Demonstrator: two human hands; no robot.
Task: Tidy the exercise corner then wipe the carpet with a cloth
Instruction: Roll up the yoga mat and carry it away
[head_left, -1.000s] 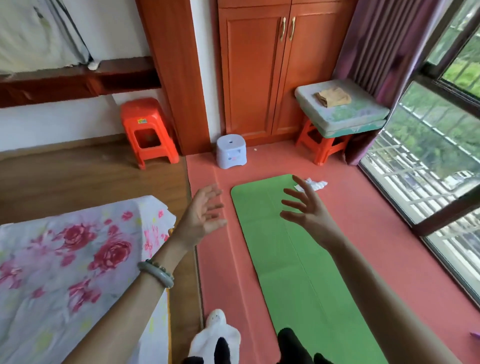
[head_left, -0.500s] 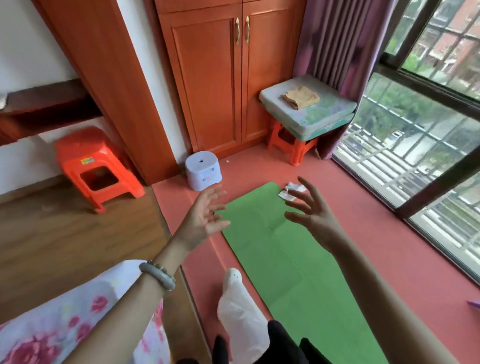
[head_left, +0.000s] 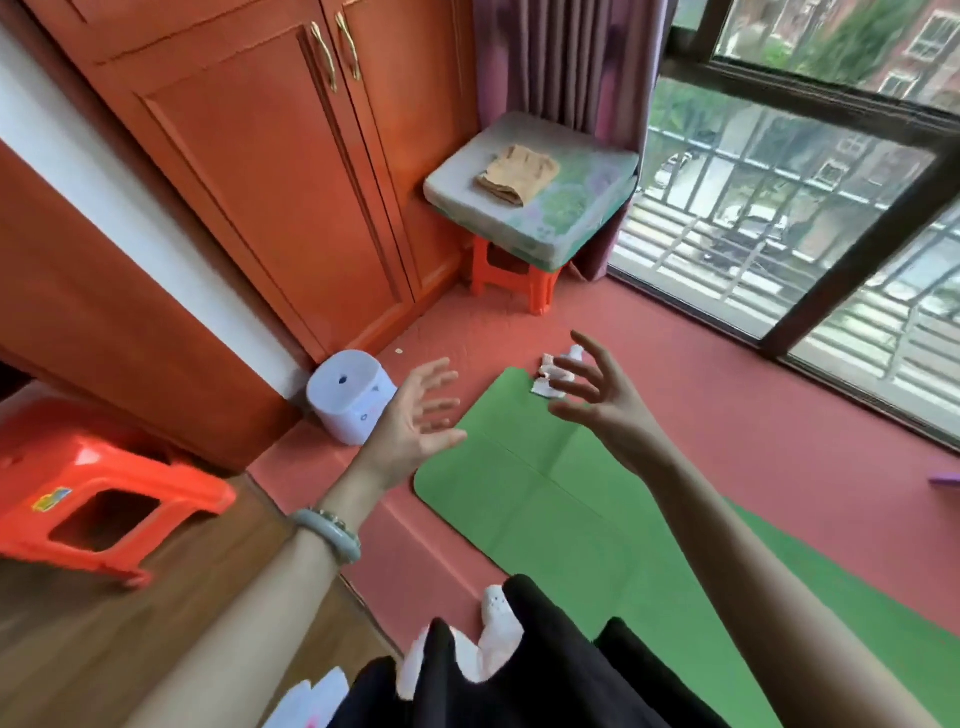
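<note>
A green exercise mat lies flat on the red carpet. Crumpled white paper sits at the mat's far corner. A folded tan cloth rests on a cushioned orange stool in the corner. My left hand hovers with fingers spread above the mat's left edge, holding nothing. My right hand hangs over the mat's far end, fingers spread, just this side of the paper and partly hiding it.
A small white stool stands by the wooden wardrobe. An orange stool is on the wood floor at left. A large window and purple curtain close the right side. A purple object peeks in at the right edge.
The view has swung left-to-right and closer to the corner as I step forward onto the carpet. Both hands stay raised and empty, now nearer the paper scraps and the mat's far end.
</note>
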